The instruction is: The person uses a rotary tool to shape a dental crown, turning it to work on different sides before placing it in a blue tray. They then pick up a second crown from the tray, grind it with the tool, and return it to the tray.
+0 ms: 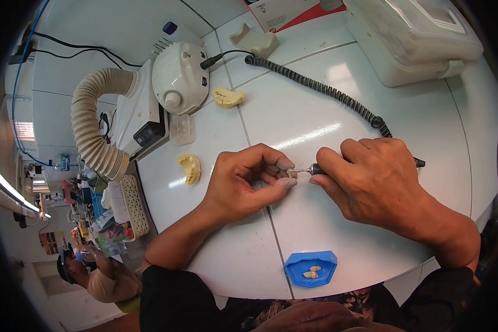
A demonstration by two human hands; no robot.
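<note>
My left hand (254, 176) pinches a small tooth-coloured dental piece (292, 174) between thumb and fingertips, which look dusted with white powder. Its exact shape is mostly hidden by the fingers. My right hand (365, 174) is wrapped round a dark rotary handpiece (317, 169), with its thin metal bur pointing left and meeting the piece. From the handpiece a black coiled cord (321, 86) runs up and left to a white control unit (180, 77). Near the table's front edge sits a blue tray (293, 269) with a few small tooth-coloured pieces (312, 273) in it.
Two yellowish dental casts (228, 98) (190, 169) lie left of my hands. A ribbed suction hose (86, 122) arches at the far left, near a small clear box (182, 130). A large lidded plastic case (415, 41) stands at the back right. Another person (102, 274) sits beyond the table.
</note>
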